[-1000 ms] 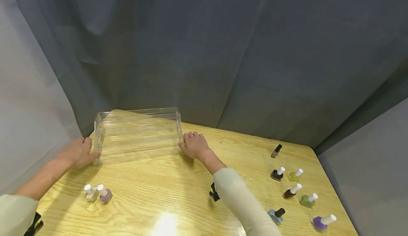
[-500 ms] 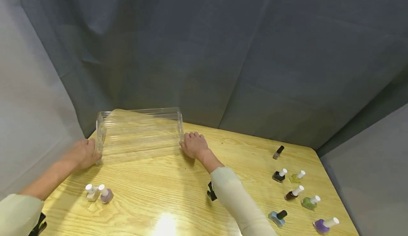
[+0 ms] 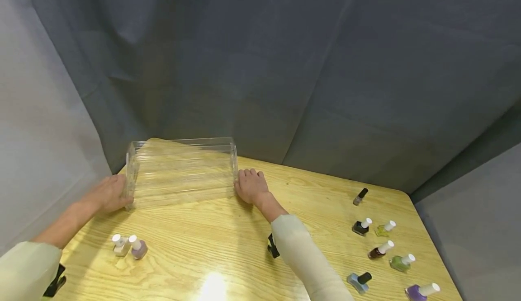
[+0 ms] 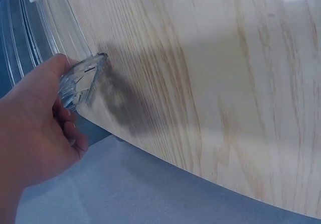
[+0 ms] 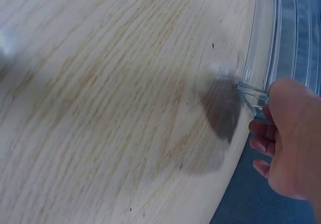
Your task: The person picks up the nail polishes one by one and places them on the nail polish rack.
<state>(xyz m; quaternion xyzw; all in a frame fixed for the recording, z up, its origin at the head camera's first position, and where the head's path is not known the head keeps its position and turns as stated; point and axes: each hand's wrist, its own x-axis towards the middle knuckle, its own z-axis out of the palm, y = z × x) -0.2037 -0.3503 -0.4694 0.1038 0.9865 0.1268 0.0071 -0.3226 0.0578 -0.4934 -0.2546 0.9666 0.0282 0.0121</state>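
At either end of the clear, stepped, rectangular plastic rack point(image 3: 183, 173): left hand point(image 3: 109, 194), right hand point(image 3: 252, 187) grip its sides, fingers curled, probably balancing its width.

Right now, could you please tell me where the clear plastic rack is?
In the head view, the clear plastic rack is left of centre, near the far edge of the table, between the left hand and right hand.
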